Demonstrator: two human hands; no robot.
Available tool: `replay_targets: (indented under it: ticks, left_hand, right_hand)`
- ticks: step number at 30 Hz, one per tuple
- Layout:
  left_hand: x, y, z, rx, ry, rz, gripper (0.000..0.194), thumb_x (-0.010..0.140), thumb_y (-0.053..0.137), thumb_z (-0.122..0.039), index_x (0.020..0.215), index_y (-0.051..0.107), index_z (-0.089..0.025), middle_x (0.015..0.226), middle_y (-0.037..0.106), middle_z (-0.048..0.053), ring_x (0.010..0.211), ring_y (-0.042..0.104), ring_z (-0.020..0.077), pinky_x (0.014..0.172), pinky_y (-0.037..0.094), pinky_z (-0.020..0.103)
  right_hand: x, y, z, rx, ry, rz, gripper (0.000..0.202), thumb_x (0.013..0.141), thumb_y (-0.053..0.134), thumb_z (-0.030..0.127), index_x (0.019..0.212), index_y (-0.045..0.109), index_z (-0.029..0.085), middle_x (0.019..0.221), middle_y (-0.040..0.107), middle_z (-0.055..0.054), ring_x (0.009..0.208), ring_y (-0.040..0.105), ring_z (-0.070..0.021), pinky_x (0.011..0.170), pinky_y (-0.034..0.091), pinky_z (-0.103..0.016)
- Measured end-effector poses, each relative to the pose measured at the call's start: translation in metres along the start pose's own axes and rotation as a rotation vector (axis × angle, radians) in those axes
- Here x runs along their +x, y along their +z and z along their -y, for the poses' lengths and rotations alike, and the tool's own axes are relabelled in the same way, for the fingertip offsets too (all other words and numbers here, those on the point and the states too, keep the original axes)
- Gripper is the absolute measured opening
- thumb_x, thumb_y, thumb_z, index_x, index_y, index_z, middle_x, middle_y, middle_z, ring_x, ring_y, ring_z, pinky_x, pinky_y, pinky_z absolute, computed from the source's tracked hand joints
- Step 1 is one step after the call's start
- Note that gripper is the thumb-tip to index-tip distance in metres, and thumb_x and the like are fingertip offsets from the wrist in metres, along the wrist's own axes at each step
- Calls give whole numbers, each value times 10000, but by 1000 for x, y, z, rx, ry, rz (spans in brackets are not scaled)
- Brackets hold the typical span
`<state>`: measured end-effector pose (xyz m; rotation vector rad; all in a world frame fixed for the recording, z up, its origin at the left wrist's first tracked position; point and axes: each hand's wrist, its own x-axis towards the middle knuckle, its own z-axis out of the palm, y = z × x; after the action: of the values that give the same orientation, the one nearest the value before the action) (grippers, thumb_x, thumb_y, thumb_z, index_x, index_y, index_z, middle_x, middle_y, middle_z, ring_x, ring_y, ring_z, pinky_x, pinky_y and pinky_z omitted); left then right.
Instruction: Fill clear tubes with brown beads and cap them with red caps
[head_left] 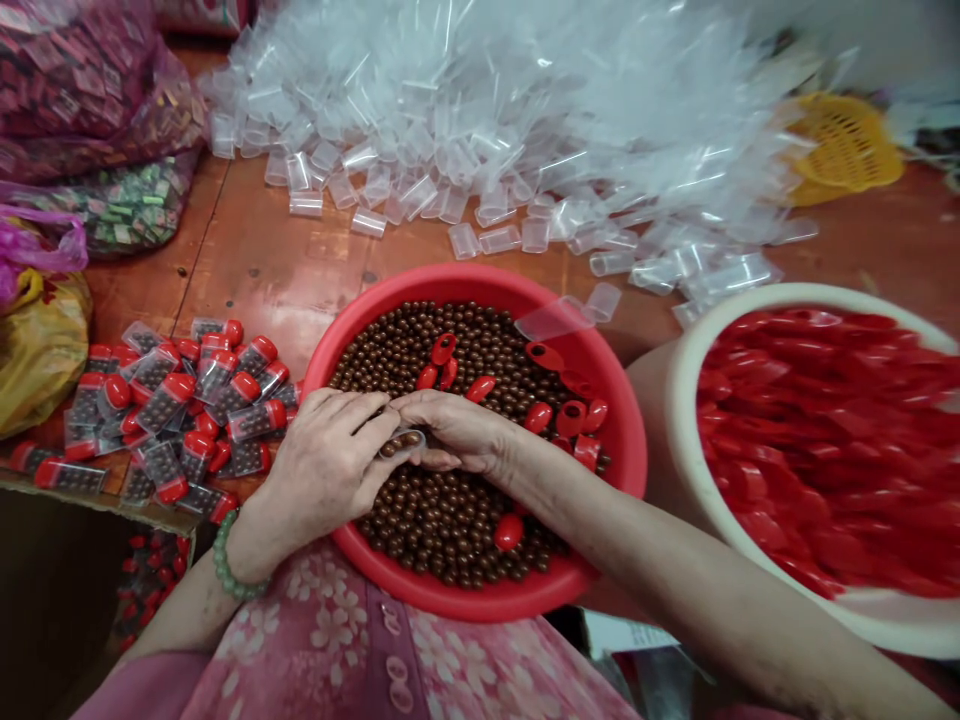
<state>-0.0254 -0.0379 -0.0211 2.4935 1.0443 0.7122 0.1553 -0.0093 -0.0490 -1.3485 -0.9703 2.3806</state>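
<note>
A short clear plastic tube [403,443], its open oval end showing brown balls inside, is gripped over the red basin [484,605]. My left hand [326,450], with a green bead bracelet [225,555] at the wrist, curls round the tube from the left. From the right, my right hand [450,425] closes on the same tube, its fingertips meeting the left fingers and partly hidden. Small brown balls [457,530] fill much of the basin. Red oval caps [538,417] lie on them, mostly along the right side, and one clear sleeve [555,318] rests at the far rim.
A pile of filled, red-capped tubes [169,400] lies left. Behind the basin spreads a heap of clear sleeves [480,120]. A white tub [686,420] of red caps stands right. Bags [97,90] sit far left, a yellow basket [847,145] far right.
</note>
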Motion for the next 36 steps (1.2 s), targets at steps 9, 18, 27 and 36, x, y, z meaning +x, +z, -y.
replay_targets:
  ticks: [9,18,27,36]
  left_hand:
    - [8,-10,-8,-689,-372,-47,213,918,538,-189,1097,636,-129,1026,723,70,926,679,145,847,522,249]
    - [10,-14,-9,-948,-490,-77,197,921,541,-260,1087,581,-163,998,679,58,904,654,135,839,519,251]
    - [17,-11,-14,-1084,-520,-62,205,869,589,-232,1055,578,-147,951,684,62,892,670,148,853,538,289]
    - [18,-22,-12,-1117,-534,-10,205,866,596,-241,1047,596,-143,928,684,62,867,654,144,839,527,284]
  right_hand:
    - [-16,0,13,-349,-264,-95,227,818,595,380,746,576,166,612,583,23,499,509,-89,441,396,-191]
    - [-39,-2,20,-1177,-536,-282,213,956,478,250,934,680,187,901,698,-52,846,621,-188,795,454,-312]
    - [-28,-21,16,-1667,-353,-856,281,880,588,329,1086,621,140,1000,661,-149,927,558,-295,793,410,-372]
    - [-26,-21,16,-1373,-408,-827,126,869,499,193,958,587,184,888,657,-77,806,580,-211,739,421,-322]
